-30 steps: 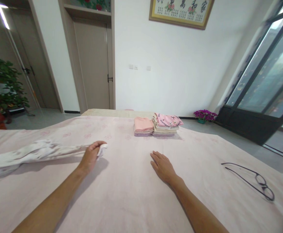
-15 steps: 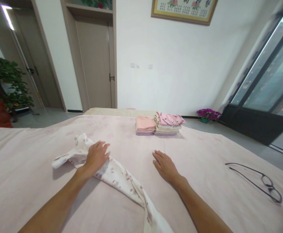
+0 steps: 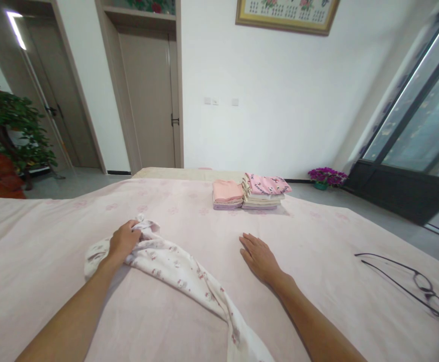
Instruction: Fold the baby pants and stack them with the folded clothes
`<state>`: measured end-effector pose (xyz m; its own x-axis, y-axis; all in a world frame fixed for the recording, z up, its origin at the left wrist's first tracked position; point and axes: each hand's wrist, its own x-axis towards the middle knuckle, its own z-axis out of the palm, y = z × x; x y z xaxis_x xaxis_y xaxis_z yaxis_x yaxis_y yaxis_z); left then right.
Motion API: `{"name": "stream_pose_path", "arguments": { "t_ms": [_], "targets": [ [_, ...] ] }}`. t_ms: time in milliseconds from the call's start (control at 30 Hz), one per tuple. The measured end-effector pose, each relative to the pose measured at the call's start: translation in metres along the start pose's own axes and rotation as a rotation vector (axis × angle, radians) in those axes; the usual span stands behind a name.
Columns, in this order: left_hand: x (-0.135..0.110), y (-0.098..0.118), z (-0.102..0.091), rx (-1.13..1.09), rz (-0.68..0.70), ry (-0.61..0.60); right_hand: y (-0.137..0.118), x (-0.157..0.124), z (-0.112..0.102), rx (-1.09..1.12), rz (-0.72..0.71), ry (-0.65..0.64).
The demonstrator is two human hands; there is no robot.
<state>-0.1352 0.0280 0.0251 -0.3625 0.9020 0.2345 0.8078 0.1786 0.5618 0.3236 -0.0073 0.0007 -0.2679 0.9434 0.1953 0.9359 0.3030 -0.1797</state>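
A long white garment with small pink prints [image 3: 181, 274] lies twisted across the pink bed sheet [image 3: 317, 236], running from the left middle down to the bottom edge. My left hand [image 3: 123, 241] is closed on the garment's upper end, fingers curled into the bunched cloth. My right hand [image 3: 259, 256] lies flat and open on the sheet to the right, apart from the garment, holding nothing.
Two stacks of folded clothes, one peach [image 3: 227, 193] and one topped with pink print [image 3: 266, 190], sit at the bed's far side. Black-rimmed glasses [image 3: 417, 284] lie on the sheet at the right. A potted plant [image 3: 8, 125] stands at the left, purple flowers [image 3: 327, 177] by the glass door.
The garment was pulled in from the left and now trails toward the bottom edge. My left hand shifted left and curled onto its bunched end. My right hand stayed flat.
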Motion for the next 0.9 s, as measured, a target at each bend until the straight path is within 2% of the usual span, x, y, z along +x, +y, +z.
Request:
{"name": "stream_pose_path", "arguments": {
  "t_ms": [100, 167, 267, 333, 400, 500, 600, 733, 900],
  "targets": [
    [-0.011, 0.031, -0.004, -0.610, -0.034, -0.058, 0.000, 0.000, 0.000, -0.005, -0.004, 0.006],
    [-0.026, 0.062, -0.011, -0.986, -0.054, -0.201, 0.000, 0.000, 0.001, -0.006, -0.006, 0.004],
    [-0.053, 0.106, -0.024, -1.344, -0.059, -0.413, 0.000, 0.000, 0.000, 0.004, -0.007, 0.006],
    [-0.067, 0.127, -0.029, -1.495, -0.068, -0.524, 0.001, -0.001, 0.000, 0.025, -0.005, 0.020],
    [-0.077, 0.138, -0.030, -1.550, -0.082, -0.579, 0.003, -0.002, 0.000, 0.067, -0.012, 0.044],
    [-0.084, 0.143, -0.024, -1.501, -0.054, -0.574, 0.003, -0.004, -0.001, 0.212, -0.013, 0.109],
    [-0.095, 0.145, -0.015, -1.453, -0.019, -0.581, -0.006, -0.005, -0.006, 0.538, 0.028, 0.137],
    [-0.122, 0.152, 0.002, -1.428, 0.064, -0.728, -0.041, -0.006, -0.018, 1.080, -0.012, -0.019],
    [-0.153, 0.161, 0.016, -1.334, 0.110, -1.015, -0.083, -0.014, -0.020, 1.401, -0.157, -0.194]
  ]
}}
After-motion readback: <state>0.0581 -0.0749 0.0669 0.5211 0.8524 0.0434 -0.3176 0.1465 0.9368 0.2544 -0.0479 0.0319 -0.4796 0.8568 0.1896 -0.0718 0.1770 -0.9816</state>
